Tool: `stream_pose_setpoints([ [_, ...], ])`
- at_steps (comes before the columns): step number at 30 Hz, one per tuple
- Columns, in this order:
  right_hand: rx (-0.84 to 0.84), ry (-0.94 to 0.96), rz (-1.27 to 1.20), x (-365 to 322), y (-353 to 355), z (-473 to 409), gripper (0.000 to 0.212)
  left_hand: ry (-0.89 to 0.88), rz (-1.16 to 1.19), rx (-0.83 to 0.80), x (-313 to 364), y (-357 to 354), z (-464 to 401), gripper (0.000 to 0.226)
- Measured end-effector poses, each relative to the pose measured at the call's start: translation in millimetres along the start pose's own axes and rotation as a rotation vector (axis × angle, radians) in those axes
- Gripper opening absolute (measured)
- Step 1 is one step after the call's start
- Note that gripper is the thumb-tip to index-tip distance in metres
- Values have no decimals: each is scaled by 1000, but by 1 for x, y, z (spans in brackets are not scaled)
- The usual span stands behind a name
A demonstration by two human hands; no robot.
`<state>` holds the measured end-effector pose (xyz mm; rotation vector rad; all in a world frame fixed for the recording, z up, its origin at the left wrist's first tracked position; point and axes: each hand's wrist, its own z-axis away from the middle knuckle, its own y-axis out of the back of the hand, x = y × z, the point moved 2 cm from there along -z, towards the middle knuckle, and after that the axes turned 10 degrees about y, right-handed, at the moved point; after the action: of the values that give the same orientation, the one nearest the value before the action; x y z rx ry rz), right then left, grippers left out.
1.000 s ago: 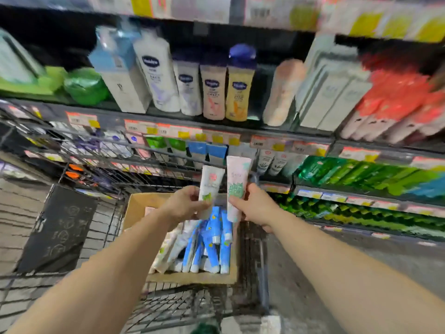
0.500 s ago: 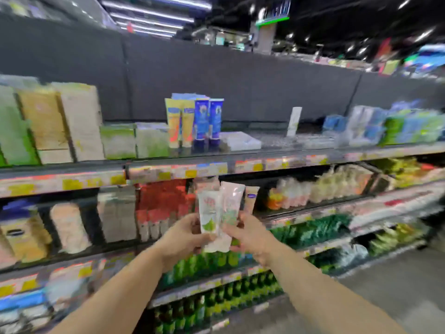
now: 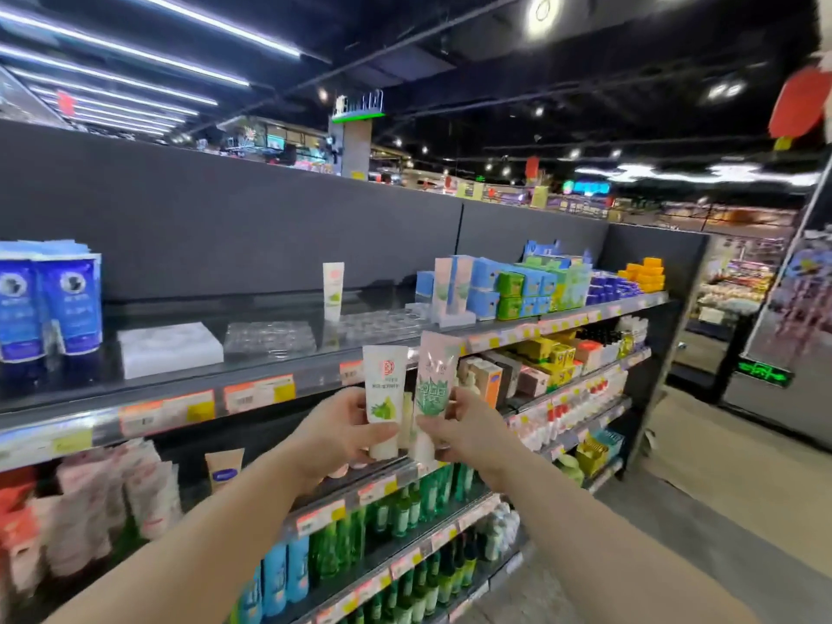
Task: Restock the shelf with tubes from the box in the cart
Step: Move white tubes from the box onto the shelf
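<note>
Holding tubes up in the head view | left hand (image 3: pixel 335 432) grips a white tube (image 3: pixel 383 400), right hand (image 3: pixel 466 427) grips a pale green tube (image 3: pixel 433 380) | caps down, likely to stand by the lone tube (image 3: pixel 333 290) on the top shelf (image 3: pixel 270 367).

Head view, near, facing shelf (image 3: pixel 405 353)

Looking like a supermarket aisle: tiered shelves (image 3: pixel 279 389) carrying price tags (image 3: pixel 259 394), rows of tubes (image 3: pixel 49 304), boxes (image 3: pixel 517 286) and green bottles (image 3: pixel 396 511), strip lights (image 3: pixel 135 51) running overhead, more aisles showing behind.
</note>
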<state>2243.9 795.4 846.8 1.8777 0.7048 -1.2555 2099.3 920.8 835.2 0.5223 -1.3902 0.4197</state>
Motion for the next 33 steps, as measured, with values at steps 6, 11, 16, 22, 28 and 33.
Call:
stream_pose_setpoints([
  [6,143,52,27,26,75,-88,25,-22,-37,105,34,19,-107,36],
  [11,271,82,54,43,140,-169,22,-47,-35,146,69,13,-196,35],
  [16,341,168,147,57,171,-248,25,-26,-37,210,72,1,-250,32],
  [22,241,342,156,67,177,-328,20,-38,-139,354,80,-11,-278,33],
  [28,180,391,149,91,175,-372,40,7,-167,445,82,-23,-294,31],
  [33,150,415,140,109,167,-382,37,23,-227,471,81,-34,-296,32],
])
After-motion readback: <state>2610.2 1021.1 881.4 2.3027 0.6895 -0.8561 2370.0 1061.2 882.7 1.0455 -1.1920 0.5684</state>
